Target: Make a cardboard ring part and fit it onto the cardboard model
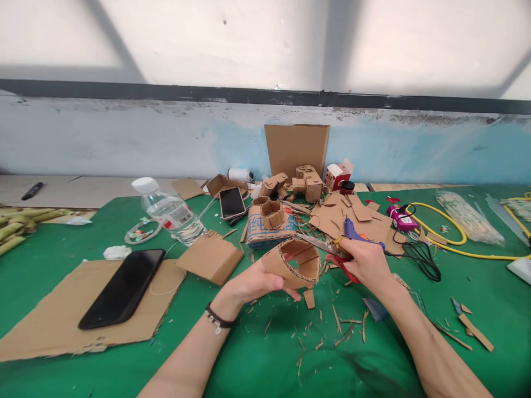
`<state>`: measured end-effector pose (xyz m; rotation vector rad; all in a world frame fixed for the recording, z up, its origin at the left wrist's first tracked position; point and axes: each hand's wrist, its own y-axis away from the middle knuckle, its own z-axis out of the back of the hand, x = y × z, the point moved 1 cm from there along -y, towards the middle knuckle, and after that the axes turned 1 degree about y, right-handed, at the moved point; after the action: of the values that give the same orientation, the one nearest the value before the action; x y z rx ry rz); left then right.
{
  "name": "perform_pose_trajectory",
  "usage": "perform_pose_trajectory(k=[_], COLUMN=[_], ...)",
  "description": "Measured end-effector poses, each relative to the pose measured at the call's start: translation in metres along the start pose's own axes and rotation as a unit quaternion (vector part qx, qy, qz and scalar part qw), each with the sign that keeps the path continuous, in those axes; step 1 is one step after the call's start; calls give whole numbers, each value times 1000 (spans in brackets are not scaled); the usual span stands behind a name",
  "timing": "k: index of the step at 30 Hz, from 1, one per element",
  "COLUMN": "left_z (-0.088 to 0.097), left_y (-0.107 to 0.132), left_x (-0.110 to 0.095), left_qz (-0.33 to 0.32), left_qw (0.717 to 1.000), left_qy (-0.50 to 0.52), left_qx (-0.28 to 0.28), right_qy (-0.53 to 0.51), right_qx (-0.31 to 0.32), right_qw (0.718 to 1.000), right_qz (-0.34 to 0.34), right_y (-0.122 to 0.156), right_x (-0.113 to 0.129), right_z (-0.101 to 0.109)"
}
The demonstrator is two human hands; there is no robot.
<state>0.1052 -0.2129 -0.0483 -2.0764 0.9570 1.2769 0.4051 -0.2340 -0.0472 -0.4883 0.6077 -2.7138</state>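
My left hand [265, 280] is closed around a cardboard ring [286, 262], its open end tilted toward the right and up. In my right hand [367, 262] is a pair of scissors [346, 268] with red and yellow handles. Their blades point left and reach the ring's upper right rim; I cannot tell whether they touch it. Just behind the ring sits a cardboard piece [269, 226] with blue printing and a many-sided cardboard collar on top. A blue glue gun [360, 235] lies right behind my right hand.
Cardboard scraps [332, 326] litter the green tabletop [199, 362]. At left are a water bottle [170, 210] and a black phone [124, 287] on a cardboard sheet [50, 309]. Cardboard camera models [307, 182] stand at the back. A yellow hose [460, 224] and black cable [421, 260] lie right.
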Motion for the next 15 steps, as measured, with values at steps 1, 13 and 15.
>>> perform_pose_trajectory(k=[1, 13, 15], left_z=[0, 8, 4], left_y=[0, -8, -8], left_x=[0, 8, 4], left_qz=[0, -84, -77], left_qw=[1000, 994, 994], left_qy=[6, 14, 15], left_qx=[11, -71, -78], right_qy=[-8, -33, -32], right_qx=[-1, 53, 48], right_qw=[1000, 998, 998], right_qz=[-5, -18, -15], right_y=[0, -3, -3], right_x=[1, 11, 11], right_z=[0, 9, 6])
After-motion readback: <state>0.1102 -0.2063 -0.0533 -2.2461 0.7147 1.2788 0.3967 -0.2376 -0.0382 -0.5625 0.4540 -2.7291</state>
